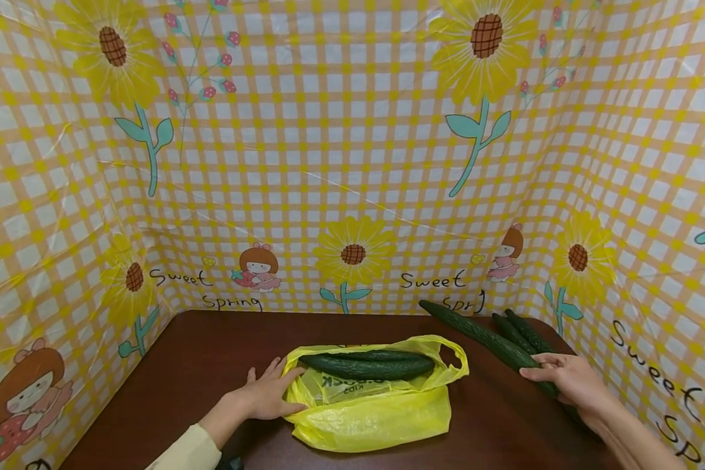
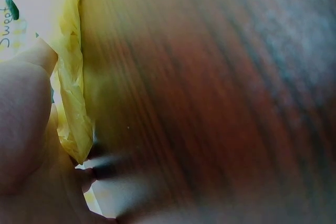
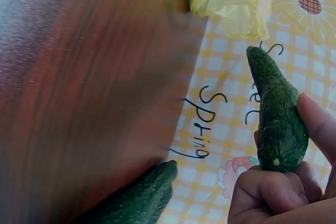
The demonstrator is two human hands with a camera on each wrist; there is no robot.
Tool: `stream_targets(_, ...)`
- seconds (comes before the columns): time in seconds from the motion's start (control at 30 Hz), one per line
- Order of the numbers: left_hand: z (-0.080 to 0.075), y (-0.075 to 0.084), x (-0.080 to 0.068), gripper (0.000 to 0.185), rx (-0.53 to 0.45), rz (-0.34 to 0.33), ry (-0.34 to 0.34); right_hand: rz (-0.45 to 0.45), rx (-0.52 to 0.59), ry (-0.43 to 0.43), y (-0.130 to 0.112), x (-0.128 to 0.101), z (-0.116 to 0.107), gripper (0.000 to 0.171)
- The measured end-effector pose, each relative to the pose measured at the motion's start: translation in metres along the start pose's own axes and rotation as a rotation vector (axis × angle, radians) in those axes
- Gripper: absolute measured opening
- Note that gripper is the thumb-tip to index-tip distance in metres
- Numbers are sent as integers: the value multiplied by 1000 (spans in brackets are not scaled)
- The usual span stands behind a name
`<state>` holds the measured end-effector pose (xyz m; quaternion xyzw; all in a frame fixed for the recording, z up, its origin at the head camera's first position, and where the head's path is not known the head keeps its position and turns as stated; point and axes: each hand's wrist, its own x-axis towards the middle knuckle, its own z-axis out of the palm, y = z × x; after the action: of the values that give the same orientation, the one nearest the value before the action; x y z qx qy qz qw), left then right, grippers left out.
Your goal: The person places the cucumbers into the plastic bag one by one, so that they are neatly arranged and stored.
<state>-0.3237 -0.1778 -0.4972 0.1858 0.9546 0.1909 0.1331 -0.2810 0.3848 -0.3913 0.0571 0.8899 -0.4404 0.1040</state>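
At the lower middle of the head view lies a yellow bag (image 1: 376,408) on the brown table (image 1: 211,352), its mouth open toward the top of the frame. Two cucumbers (image 1: 370,365) lie inside it, side by side and running left to right. My left hand (image 1: 267,395) rests at the bag's left edge, fingers nearly straight and spread, with the fingertips on the plastic by the mouth. The left wrist view is blurred; it shows only part of my hand, a strip of yellow plastic along the left edge and table wood.

Toward the lower right of the head view, my right hand (image 1: 566,378) is curled round the near end of a long cucumber (image 1: 482,336) that slants up and left toward the back wall. The right wrist view shows my fingers (image 3: 273,192) and thumb wrapped about its stub end, with the cucumber's tip pointing to the top of that frame. Two more cucumbers (image 1: 519,333) lie just beside it, to its right in the head view, close to the corner. A checked sunflower cloth (image 1: 352,163) lines the walls on three sides.
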Motion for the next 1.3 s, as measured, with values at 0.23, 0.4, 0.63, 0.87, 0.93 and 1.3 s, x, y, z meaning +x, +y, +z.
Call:
stream_targets(0.23,0,0,1,87,10,1,5,-73,-18,-21,-11,1,-1,77)
stream_targets(0.4,2,-4,5,87,16,3,7,-102,-41,-47,-20,3,-2,78)
stream_targets(0.63,4,-8,9,87,31,1,7,-144,-47,-73,-29,3,1,74)
stream_targets(0.87,5,-9,10,87,42,1,11,-171,-26,-109,-37,3,6,72)
stream_targets(0.93,5,-9,9,87,42,1,9,-193,-20,-116,-39,3,8,70)
stream_targets(1.3,6,-10,10,89,47,-2,6,-316,76,-231,-49,13,21,61)
